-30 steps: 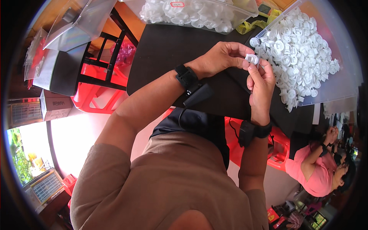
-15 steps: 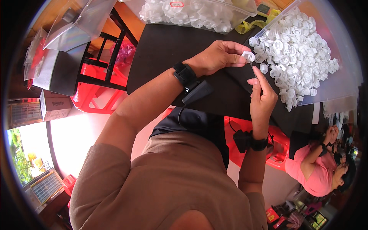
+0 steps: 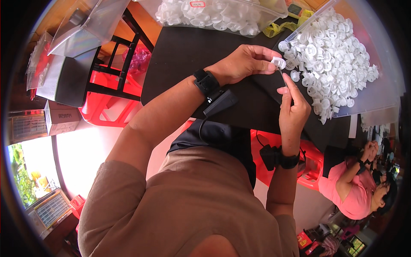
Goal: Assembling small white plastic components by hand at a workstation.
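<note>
Nearest the camera is the person's own tan-shirted torso, with both forearms rising from it toward the black bench (image 3: 184, 47). Each wrist carries a black strap with a small black box clipped to it.

The right hand (image 3: 293, 109) stands upright over the bench edge, fingers curled loosely, thumb and forefinger pinched on a thin pin-like piece (image 3: 282, 76) — too slender to tell what it is made of. Its upper end meets the small white plastic cap (image 3: 278, 62).

The left hand (image 3: 244, 64) reaches in from the left and lies across the bench, fingers bent, with the cap nipped between thumb and fingertips. So the cap sits in the air just above the black surface, right beside the near edge of the heap.

That heap of white caps (image 3: 334, 64) lies on a clear plastic sheet (image 3: 376, 100) just to the right of both hands. Farther back, a clear tub (image 3: 252, 17) holds more of the same white pieces, with a yellow strip (image 3: 278, 29) lying beside it.

Off the bench to the left are red plastic stools (image 3: 105, 103) and a cardboard box (image 3: 62, 115). At the lower right another person in a pink top (image 3: 342, 188) sits apart — hands raised near the face.
</note>
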A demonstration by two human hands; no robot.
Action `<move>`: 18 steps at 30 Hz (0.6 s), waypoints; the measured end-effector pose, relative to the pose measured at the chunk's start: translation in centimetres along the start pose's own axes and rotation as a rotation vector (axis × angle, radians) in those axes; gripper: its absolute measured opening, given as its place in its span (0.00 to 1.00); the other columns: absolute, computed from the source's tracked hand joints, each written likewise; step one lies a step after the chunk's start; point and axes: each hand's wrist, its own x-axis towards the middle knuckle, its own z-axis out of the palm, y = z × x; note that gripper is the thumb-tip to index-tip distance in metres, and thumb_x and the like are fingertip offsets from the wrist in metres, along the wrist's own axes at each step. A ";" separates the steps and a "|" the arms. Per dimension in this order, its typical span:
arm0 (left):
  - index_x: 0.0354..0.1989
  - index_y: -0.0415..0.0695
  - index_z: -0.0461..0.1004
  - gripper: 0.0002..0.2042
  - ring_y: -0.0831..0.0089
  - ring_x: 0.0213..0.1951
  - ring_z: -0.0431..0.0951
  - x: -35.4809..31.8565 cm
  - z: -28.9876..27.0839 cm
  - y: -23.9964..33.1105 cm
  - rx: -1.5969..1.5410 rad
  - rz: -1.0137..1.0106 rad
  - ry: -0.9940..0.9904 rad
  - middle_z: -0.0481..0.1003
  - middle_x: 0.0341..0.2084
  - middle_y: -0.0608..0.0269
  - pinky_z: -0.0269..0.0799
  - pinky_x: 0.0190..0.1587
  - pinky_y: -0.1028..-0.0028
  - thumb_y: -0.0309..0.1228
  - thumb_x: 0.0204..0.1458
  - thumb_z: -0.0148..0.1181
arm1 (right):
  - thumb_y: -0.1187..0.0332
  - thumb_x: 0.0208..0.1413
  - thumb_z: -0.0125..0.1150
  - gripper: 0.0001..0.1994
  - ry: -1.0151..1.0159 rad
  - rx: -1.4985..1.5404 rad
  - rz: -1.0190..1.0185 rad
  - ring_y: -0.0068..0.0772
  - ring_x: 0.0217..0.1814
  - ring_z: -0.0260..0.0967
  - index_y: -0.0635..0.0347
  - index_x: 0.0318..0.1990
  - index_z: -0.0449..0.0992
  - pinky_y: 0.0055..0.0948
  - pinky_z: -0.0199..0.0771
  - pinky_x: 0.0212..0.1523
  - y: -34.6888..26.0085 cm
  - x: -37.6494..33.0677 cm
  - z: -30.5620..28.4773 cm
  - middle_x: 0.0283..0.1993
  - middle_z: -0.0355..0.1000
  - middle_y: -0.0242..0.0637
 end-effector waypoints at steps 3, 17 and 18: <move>0.53 0.39 0.72 0.16 0.74 0.47 0.77 -0.1 0.0 0.0 0.000 0.000 0.001 0.77 0.44 0.60 0.73 0.55 0.73 0.22 0.55 0.60 | 0.80 0.55 0.51 0.17 0.003 -0.021 -0.013 0.36 0.30 0.76 0.57 0.51 0.78 0.30 0.73 0.32 -0.1 0.0 0.0 0.31 0.78 0.42; 0.51 0.38 0.74 0.16 0.74 0.46 0.78 -0.2 0.5 -0.1 0.094 0.031 0.019 0.78 0.43 0.60 0.74 0.52 0.74 0.22 0.53 0.63 | 0.80 0.56 0.51 0.16 0.014 0.035 -0.066 0.34 0.29 0.75 0.59 0.50 0.78 0.29 0.72 0.32 -0.5 0.4 0.1 0.30 0.77 0.42; 0.51 0.38 0.74 0.16 0.74 0.46 0.78 -0.2 0.6 -0.1 0.157 0.028 0.020 0.78 0.43 0.60 0.74 0.52 0.74 0.21 0.52 0.63 | 0.80 0.56 0.51 0.16 0.015 0.034 -0.067 0.34 0.29 0.75 0.59 0.50 0.78 0.29 0.72 0.32 -0.7 0.5 0.0 0.30 0.77 0.42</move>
